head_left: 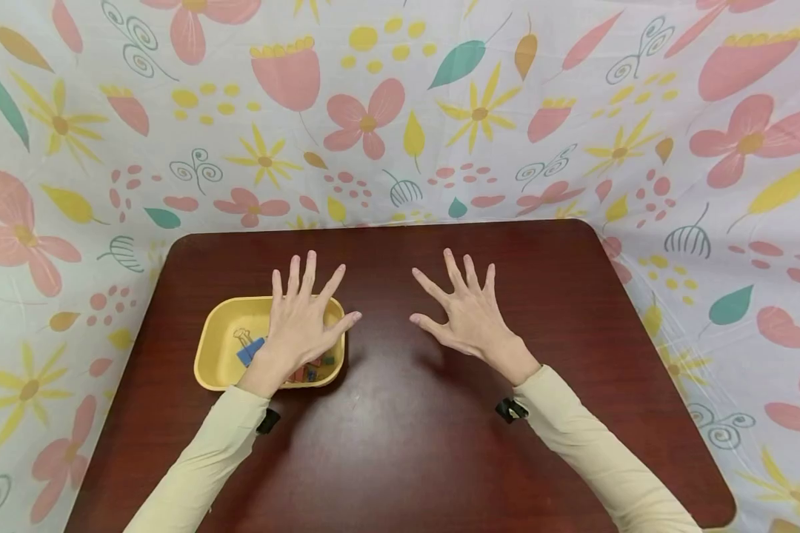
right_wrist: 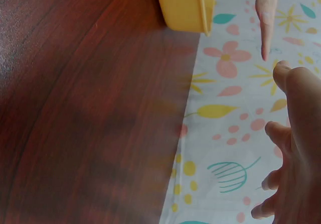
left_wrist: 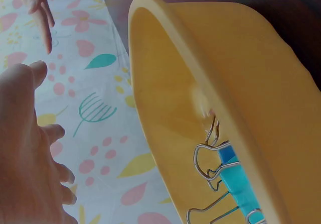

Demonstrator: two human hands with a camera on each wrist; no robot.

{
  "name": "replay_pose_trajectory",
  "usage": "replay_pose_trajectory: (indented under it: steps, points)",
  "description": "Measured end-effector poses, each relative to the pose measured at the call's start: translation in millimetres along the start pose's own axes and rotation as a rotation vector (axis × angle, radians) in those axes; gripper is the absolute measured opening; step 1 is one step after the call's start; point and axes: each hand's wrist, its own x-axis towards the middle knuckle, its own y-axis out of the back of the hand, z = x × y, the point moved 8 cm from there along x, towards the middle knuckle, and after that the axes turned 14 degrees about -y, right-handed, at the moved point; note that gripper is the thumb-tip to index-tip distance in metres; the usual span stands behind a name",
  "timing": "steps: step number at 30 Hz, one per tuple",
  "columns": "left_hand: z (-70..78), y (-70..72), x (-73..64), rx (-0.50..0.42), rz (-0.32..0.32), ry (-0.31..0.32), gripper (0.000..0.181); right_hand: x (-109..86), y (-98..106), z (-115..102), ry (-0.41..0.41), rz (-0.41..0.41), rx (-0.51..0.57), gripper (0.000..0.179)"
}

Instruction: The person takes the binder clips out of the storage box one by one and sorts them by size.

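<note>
Fingers spread, my left hand [head_left: 298, 323] is held over the yellow tub [head_left: 216, 348] and covers part of it in the head view. Inside the tub lie a blue binder clip [head_left: 249, 352] and several smaller coloured clips [head_left: 313, 370], partly hidden by the hand and wrist. The left wrist view shows a teal binder clip [left_wrist: 241, 184] with wire handles, beside a blue one. To the right, above the bare tabletop, my right hand [head_left: 470, 314] has its fingers spread too. Neither hand holds anything.
The dark red-brown table [head_left: 400, 444] has rounded corners. A white cloth [head_left: 400, 111] with flowers and leaves hangs behind it and along both sides. Each wrist carries a small black strap [head_left: 510, 409], worn at the cream sleeve's end.
</note>
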Motion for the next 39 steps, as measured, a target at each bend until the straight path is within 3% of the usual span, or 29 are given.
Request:
replay_pose_trajectory:
  steps: [14, 20, 31, 39]
  points:
    - [-17.7, 3.5, -8.2, -0.018, 0.043, 0.021, 0.085, 4.6, -1.1, -5.2, 0.026, 0.008, 0.034, 0.074]
    - [-30.9, 2.0, -17.6, -0.040, 0.058, 0.043, 0.083, 13.9, -3.6, -15.8, 0.037, -0.028, 0.088, 0.067]
    - [-53.6, -5.9, -42.4, -0.104, 0.066, 0.128, 0.084, 32.7, -12.1, -57.4, 0.087, -0.082, 0.131, 0.063]
    - [-83.7, -8.5, -72.1, -0.136, 0.134, 0.201, 0.081, 40.9, -21.1, -90.3, 0.156, -0.100, 0.194, 0.063]
